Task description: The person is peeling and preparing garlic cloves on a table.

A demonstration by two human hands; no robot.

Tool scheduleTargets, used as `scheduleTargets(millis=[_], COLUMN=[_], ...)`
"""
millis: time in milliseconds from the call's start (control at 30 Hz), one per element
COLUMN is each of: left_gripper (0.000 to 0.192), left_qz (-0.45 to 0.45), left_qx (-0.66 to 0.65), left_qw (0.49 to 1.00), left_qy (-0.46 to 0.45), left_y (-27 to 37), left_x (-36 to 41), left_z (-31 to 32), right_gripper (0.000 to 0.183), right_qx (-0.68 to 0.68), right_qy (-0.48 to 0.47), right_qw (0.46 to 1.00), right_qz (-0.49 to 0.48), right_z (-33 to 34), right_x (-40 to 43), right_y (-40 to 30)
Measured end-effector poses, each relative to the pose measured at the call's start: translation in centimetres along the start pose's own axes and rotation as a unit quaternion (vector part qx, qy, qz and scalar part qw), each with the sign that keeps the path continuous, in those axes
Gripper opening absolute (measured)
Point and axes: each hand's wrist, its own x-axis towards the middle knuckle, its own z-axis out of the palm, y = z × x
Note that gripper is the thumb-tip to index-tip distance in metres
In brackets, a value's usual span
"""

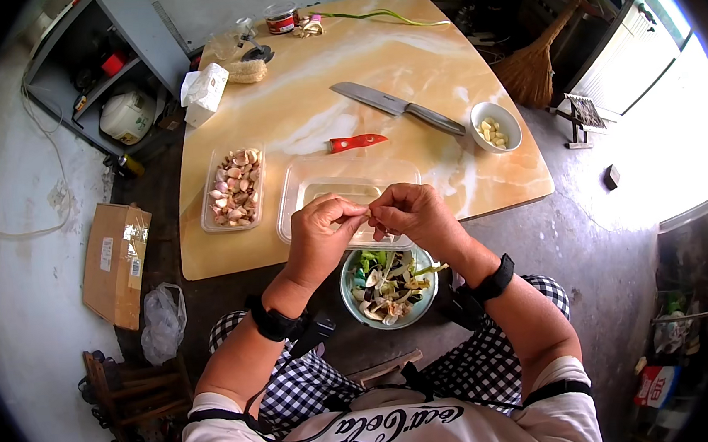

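My left hand [327,226] and my right hand [414,213] meet over the near rim of a clear plastic container [350,166]. Their fingertips pinch a small piece, likely a garlic clove [367,214], mostly hidden by the fingers. Left of them, unpeeled garlic cloves [237,183] fill a clear plastic box [206,223]. At the right, a white bowl [511,122] holds peeled cloves [492,133]. A red-handled object [358,142], perhaps a small knife, lies behind the container. Below my hands, a bowl [349,305] holds peelings and green scraps [390,286].
A large kitchen knife [398,106] lies diagonally on the marbled table [301,100]. Toward the back are a tissue pack [205,92], a loofah [247,72], a red-labelled jar [281,18] and green stalks [381,14]. A cardboard box [117,264] stands on the left.
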Motion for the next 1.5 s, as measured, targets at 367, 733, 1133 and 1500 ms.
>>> scheduleTargets(millis=[367,733,1133,1500], left_gripper=[0.012,0.005,0.012,0.009], left_qz=[-0.004,-0.09,0.033,-0.039], left_qx=[-0.02,-0.118,-0.002,-0.11], left_qw=[1.0,0.989,0.999,0.993], left_qy=[-0.004,-0.006,0.037,0.02], left_y=[-0.2,-0.2,0.0,-0.6], left_x=[-0.3,-0.2,-0.1,-0.6], left_z=[-0.1,-0.1,-0.1,0.2], right_gripper=[0.013,0.013,0.011,0.004], right_qx=[-0.013,0.03,-0.125,-0.084], right_qy=[-0.005,0.002,0.082,0.098], right_qw=[1.0,0.999,0.986,0.992], right_qz=[-0.009,-0.026,-0.072,-0.019], right_z=[0.2,0.2,1.2,1.4], right_x=[0.1,0.0,-0.3,0.1], right_y=[0.4,-0.2,-0.2,0.2])
